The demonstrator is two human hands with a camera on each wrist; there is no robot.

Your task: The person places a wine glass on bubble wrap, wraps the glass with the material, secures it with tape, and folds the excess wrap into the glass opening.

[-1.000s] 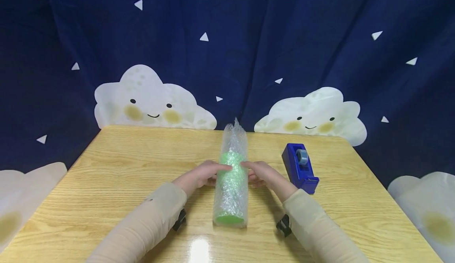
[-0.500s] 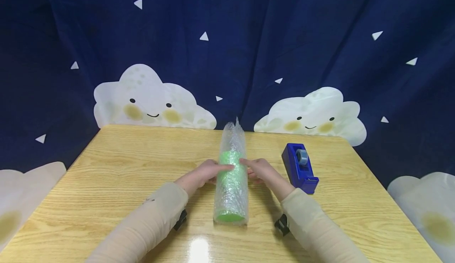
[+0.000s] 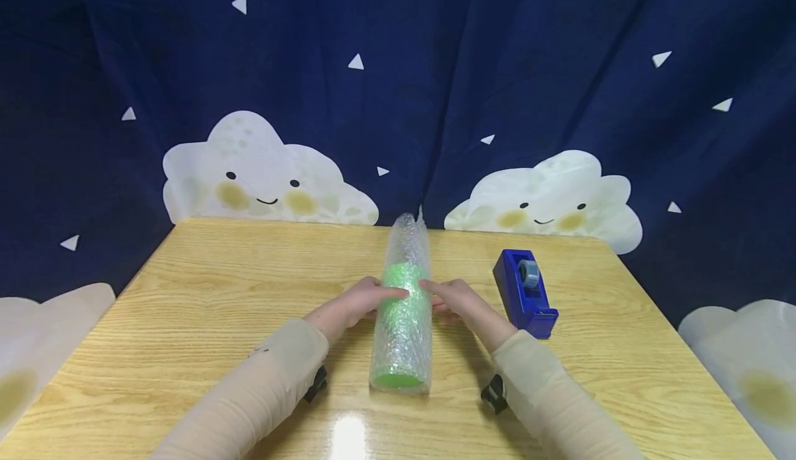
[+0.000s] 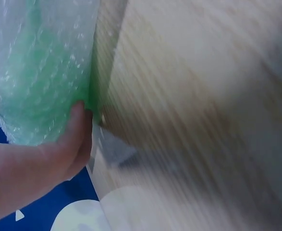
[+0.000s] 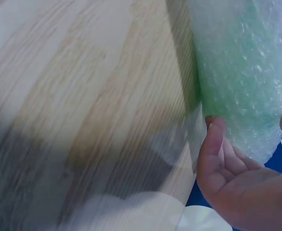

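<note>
A green cylinder wrapped in clear bubble wrap (image 3: 402, 339) lies lengthwise on the wooden table, its near round end facing me. Loose bubble wrap (image 3: 408, 235) sticks out past its far end, up to a pointed tip. From the left side my left hand (image 3: 363, 299) grips the roll, thumb laid over the top. My right hand (image 3: 458, 297) holds it opposite, its thumb on the upper right side and its fingers low along the side. In the left wrist view fingertips (image 4: 77, 108) press at the wrap's lower edge; the right wrist view has curled fingers (image 5: 215, 137) against it.
A blue tape dispenser (image 3: 527, 298) with a roll of clear tape (image 3: 528, 275) stands to the right of my right hand. Behind the table (image 3: 249, 260) hangs a dark blue curtain (image 3: 398, 66) with white clouds and triangles.
The wrapped cylinder has turned a little between my hands: the loose wrap's tip at the far end has shifted right, and the near end slightly left. Both hands stay nearly in place.
</note>
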